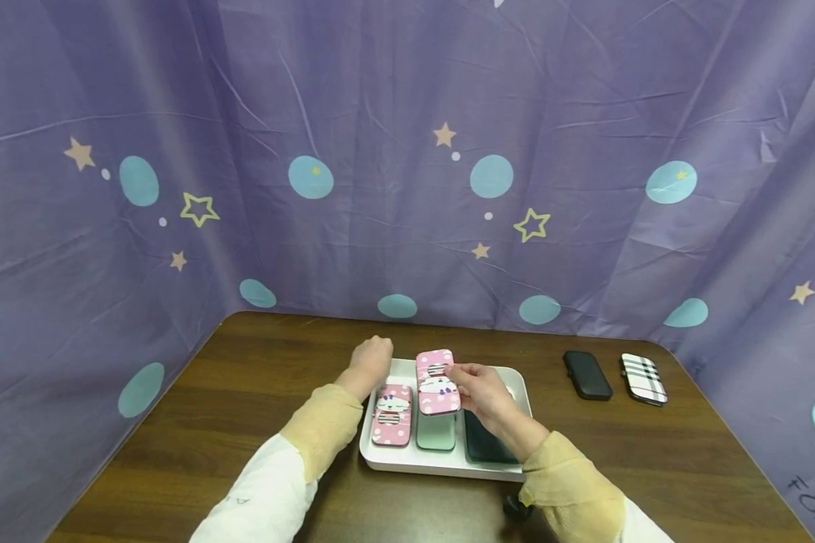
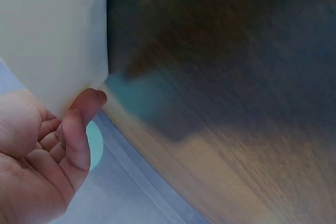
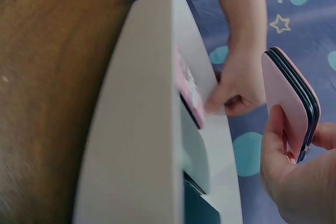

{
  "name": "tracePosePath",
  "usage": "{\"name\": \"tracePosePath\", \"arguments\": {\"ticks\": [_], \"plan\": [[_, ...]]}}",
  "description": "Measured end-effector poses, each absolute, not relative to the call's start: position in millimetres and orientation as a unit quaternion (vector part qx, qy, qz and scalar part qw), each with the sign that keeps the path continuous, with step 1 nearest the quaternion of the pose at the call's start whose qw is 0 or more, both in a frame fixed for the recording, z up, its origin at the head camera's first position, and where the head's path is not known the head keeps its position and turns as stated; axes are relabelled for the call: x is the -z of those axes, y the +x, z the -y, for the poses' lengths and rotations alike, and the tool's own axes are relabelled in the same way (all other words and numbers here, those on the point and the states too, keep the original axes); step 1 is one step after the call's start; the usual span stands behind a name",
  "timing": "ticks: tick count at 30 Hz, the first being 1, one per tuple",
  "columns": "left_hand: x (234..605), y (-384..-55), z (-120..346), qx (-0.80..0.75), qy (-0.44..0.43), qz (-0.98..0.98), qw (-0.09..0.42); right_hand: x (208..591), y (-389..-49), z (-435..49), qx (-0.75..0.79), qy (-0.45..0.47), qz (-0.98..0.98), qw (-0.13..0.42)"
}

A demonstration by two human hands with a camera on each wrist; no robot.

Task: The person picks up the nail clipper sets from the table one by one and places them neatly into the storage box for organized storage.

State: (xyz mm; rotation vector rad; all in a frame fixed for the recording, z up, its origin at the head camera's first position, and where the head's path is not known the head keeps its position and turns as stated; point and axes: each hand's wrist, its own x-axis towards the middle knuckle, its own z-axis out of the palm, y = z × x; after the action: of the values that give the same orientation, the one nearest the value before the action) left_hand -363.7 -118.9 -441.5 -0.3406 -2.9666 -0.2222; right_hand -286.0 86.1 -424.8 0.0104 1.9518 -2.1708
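Note:
My right hand (image 1: 481, 392) pinches a pink case with a cartoon animal print (image 1: 438, 383) by its side, above the white tray (image 1: 441, 465). In the right wrist view the held case (image 3: 291, 95) shows its dark side seam, thumb on one face and fingers on the other. My left hand (image 1: 372, 363) grips the tray's far left corner; from the left wrist its curled fingers (image 2: 79, 145) lie against the tray's outside. Inside the tray lie another pink printed case (image 1: 392, 416), a mint green case (image 1: 436, 434) and a dark green case (image 1: 485, 443), partly hidden by my right arm.
On the brown wooden table (image 1: 265, 400), a black case (image 1: 587, 375) and a white plaid case (image 1: 644, 378) lie to the right of the tray. A small black object (image 1: 516, 507) sits near my right sleeve. A purple patterned curtain (image 1: 394, 249) hangs behind the table.

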Motion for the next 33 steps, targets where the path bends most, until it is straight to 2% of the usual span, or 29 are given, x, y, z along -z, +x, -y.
{"name": "tracePosePath", "arguments": {"ticks": [33], "plan": [[438.2,-363.2,120.1,0.076,-0.114,0.988,0.068,456.0,-277.2,-52.6,0.732,0.002,-0.666,0.146]]}}
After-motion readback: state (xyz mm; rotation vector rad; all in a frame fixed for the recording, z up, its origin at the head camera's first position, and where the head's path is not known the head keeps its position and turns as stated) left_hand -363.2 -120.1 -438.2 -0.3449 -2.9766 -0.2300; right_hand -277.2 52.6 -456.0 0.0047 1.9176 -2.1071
